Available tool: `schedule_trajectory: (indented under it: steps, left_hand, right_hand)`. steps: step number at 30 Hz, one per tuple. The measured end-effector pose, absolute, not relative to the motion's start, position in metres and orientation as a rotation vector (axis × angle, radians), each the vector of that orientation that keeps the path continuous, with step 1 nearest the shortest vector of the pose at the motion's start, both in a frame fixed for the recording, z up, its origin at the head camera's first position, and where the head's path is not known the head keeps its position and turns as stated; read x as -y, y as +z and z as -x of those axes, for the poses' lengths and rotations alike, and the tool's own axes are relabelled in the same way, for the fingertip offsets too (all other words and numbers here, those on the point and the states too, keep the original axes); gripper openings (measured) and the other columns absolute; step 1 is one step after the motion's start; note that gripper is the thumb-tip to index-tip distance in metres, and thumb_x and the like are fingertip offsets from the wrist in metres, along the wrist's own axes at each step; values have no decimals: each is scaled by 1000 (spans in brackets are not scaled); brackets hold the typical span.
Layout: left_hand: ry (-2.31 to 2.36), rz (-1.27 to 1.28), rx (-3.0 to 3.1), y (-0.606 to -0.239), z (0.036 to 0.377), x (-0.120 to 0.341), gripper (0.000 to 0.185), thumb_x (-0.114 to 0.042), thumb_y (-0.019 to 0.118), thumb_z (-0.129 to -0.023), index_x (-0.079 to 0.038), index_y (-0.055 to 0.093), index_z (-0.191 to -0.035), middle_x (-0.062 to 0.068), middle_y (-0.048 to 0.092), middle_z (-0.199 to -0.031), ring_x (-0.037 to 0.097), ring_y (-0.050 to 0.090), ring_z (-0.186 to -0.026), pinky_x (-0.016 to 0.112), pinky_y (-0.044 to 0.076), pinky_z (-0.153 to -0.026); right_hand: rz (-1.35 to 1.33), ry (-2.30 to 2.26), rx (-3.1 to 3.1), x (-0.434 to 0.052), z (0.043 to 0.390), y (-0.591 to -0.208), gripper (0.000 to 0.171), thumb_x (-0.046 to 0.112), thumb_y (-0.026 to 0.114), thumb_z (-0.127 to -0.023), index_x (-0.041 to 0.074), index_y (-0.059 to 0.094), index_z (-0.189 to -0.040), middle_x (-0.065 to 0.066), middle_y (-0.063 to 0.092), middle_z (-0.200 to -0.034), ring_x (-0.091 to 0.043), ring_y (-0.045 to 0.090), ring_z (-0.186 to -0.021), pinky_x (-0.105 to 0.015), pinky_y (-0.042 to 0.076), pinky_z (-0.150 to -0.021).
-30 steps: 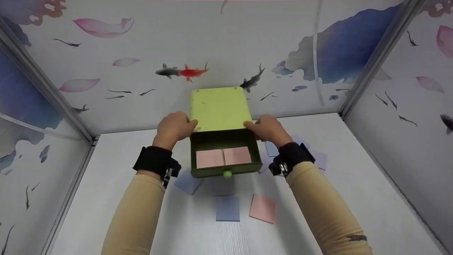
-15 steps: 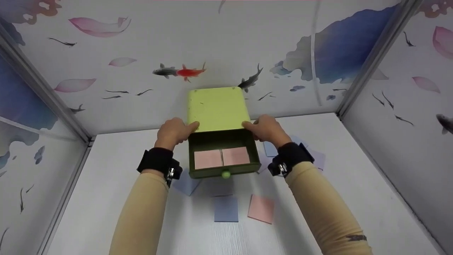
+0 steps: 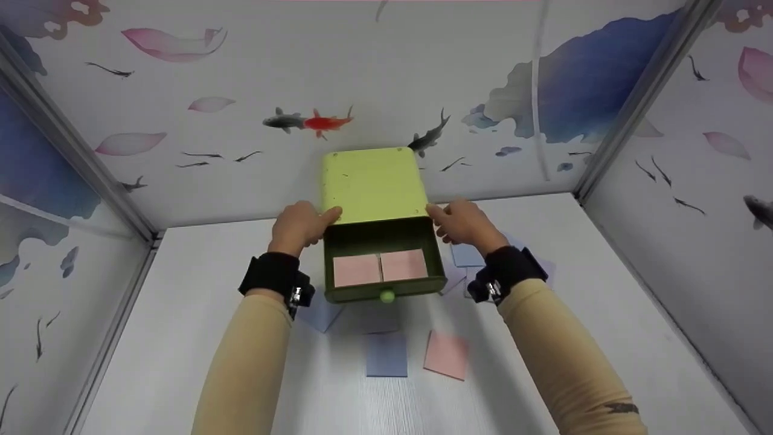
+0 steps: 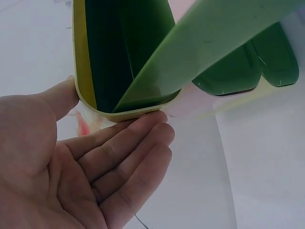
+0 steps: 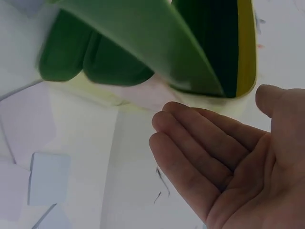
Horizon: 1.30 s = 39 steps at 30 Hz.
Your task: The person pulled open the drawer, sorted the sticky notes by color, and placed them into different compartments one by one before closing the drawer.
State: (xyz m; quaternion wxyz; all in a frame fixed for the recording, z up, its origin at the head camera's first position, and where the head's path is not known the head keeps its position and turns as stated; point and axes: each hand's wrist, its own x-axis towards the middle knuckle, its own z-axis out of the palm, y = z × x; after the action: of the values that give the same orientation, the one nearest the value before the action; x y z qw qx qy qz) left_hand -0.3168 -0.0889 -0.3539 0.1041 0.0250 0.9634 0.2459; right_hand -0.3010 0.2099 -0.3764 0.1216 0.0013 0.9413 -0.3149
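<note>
A lime-green storage box (image 3: 374, 184) stands against the back wall in the head view. Its dark green drawer (image 3: 385, 239) is pulled out toward me, with a round green knob (image 3: 387, 296) in front. Two pink square cards (image 3: 356, 270) lie side by side inside it. My left hand (image 3: 299, 226) grips the box's front left corner, thumb on top; in the left wrist view its fingers (image 4: 126, 169) touch the casing's side. At the right corner my right hand (image 3: 464, 225) has its fingers beside the box; the right wrist view shows the thumb off the casing.
Several blue and lilac cards (image 3: 468, 255) lie right of the box. A blue card (image 3: 386, 355) and a pink card (image 3: 446, 355) lie in front of the drawer on the white table (image 3: 199, 320). Printed panels (image 3: 386, 72) enclose the back and sides.
My right hand has loosened and shifted slightly right, away from the box's corner. The left hand, box and drawer look nearly the same.
</note>
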Motion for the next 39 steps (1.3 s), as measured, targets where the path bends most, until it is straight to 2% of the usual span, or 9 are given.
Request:
schedule_trajectory:
  steps: [4, 7, 11, 17, 21, 25, 28, 34, 39]
  left_hand:
    - [724, -74, -2844, -353, 316, 88, 60, -56, 47, -97, -5, 67, -72, 4, 61, -63, 16, 55, -58, 28, 41, -55]
    - [715, -73, -2850, -354, 316, 87, 59, -55, 46, -97, -10, 60, -62, 5, 62, -63, 16, 55, -57, 28, 41, -54]
    - [708, -77, -2847, -354, 315, 87, 59, -55, 46, -98, -10, 58, -61, 5, 62, -62, 16, 54, -56, 28, 41, -53]
    - [720, -82, -2842, -354, 315, 88, 60, -55, 46, -97, -5, 66, -72, 7, 64, -66, 17, 55, -58, 28, 40, -55]
    - [739, -82, -2843, -355, 315, 88, 59, -55, 46, -97, -6, 65, -70, 9, 67, -70, 17, 56, -59, 28, 40, -55]
    - [762, -80, -2846, -355, 315, 88, 58, -54, 48, -97, -6, 65, -69, 7, 65, -66, 17, 57, -58, 27, 41, -53]
    - [767, -78, -2847, -355, 314, 88, 58, -54, 48, -96, -7, 64, -67, 4, 62, -62, 17, 56, -58, 27, 41, -53]
    - [757, -78, -2845, -354, 313, 88, 57, -55, 47, -97, -9, 62, -66, 7, 66, -68, 17, 57, -59, 27, 41, -54]
    - [759, -83, -2843, -354, 312, 88, 59, -55, 46, -97, -4, 67, -74, 12, 70, -77, 18, 58, -62, 28, 41, -55]
  right_hand:
    - [17, -832, -2728, -224, 294, -388, 47, 33, 41, -104, -4, 67, -117, -20, 72, -107, -26, 72, -88, -36, 57, -78]
    - [9, -765, -2702, -232, 285, -402, 36, 23, 48, -101, -4, 68, -115, -19, 73, -104, -24, 72, -84, -32, 57, -73]
    - [3, -711, -2625, -237, 273, -424, 28, 16, 57, -96, -3, 69, -114, -18, 73, -101, -25, 71, -84, -31, 58, -72]
    - [13, -576, -2542, -233, 253, -458, 30, 17, 69, -90, 2, 69, -116, -13, 73, -97, -24, 70, -86, -35, 57, -75]
    - [25, -485, -2514, -227, 241, -477, 31, 19, 73, -87, 6, 70, -115, -8, 72, -97, -20, 66, -84, -39, 55, -79]
    - [14, -444, -2516, -220, 233, -489, 25, 18, 76, -83, 10, 72, -106, -7, 68, -107, -21, 60, -89, -43, 53, -85]
    - [8, -408, -2522, -215, 228, -493, 22, 20, 79, -80, 13, 71, -99, -5, 67, -104, -23, 56, -90, -45, 50, -85]
    - [18, -328, -2542, -203, 216, -499, 34, 26, 87, -71, 15, 62, -92, -2, 60, -86, -23, 54, -81, -41, 49, -75]
    - [61, -200, -2586, -194, 208, -507, 60, 37, 91, -64, 8, 60, -106, -9, 64, -100, -27, 60, -93, -46, 52, -88]
